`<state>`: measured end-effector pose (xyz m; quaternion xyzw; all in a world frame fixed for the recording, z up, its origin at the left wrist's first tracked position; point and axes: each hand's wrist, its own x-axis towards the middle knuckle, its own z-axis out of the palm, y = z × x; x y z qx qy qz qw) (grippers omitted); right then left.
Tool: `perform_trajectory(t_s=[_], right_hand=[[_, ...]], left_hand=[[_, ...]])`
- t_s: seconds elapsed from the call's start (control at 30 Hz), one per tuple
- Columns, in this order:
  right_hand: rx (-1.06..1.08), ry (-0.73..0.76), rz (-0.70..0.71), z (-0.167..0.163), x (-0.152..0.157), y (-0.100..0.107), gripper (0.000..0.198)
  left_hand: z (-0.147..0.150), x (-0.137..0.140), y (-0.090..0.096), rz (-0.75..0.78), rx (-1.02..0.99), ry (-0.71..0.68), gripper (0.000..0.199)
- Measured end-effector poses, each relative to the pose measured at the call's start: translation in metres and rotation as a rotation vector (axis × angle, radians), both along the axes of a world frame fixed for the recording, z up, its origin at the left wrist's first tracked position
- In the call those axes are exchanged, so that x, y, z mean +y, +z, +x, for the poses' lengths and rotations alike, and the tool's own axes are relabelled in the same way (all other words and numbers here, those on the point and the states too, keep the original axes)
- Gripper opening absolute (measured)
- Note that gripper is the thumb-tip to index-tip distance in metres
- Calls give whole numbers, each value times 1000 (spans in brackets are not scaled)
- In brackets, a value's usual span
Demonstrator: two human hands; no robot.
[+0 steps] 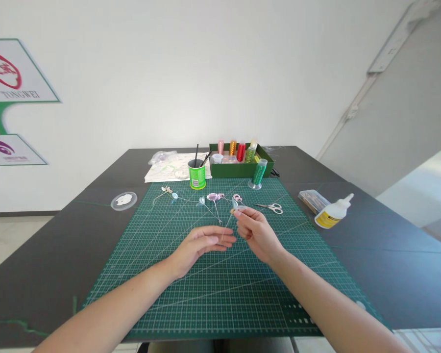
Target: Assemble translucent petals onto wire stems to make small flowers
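Observation:
My right hand (256,232) pinches a pale blue wire-stemmed petal (235,202) between thumb and fingertips, above the green cutting mat (191,304). Its thin stem slants down toward my left hand (203,244), whose fingers are stretched out beside the stem. Whether those fingers touch it I cannot tell. Beyond my hands lie more petals on thin stems: a blue one (202,201), another blue one (175,196), a mauve one (212,197) and a small pale cluster (166,189). White-handled scissors (275,208) rest to the right of them.
A green can (197,176) with dark sticks stands at the back, beside a green box (238,170) of thread spools. One green spool (259,171) stands in front. Rightward are a glue bottle (332,213) and a plastic case (312,200); leftward, a round dish (124,201).

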<state>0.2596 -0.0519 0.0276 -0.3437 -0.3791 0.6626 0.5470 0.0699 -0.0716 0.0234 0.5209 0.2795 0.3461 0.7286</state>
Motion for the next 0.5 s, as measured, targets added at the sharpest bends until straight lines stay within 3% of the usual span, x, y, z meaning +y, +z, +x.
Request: perform_trajectory(t_s=[0.13, 0.33, 0.5], right_hand=[[-26, 41, 23, -1, -2, -2, 23], [-175, 186, 65, -8, -8, -4, 25], [-243, 217, 76, -12, -11, -3, 28]], left_hand=[[-1, 1, -1, 34, -46, -20, 42], [1, 5, -6, 12, 5, 119, 28], [4, 5, -2, -14, 61, 205, 24]])
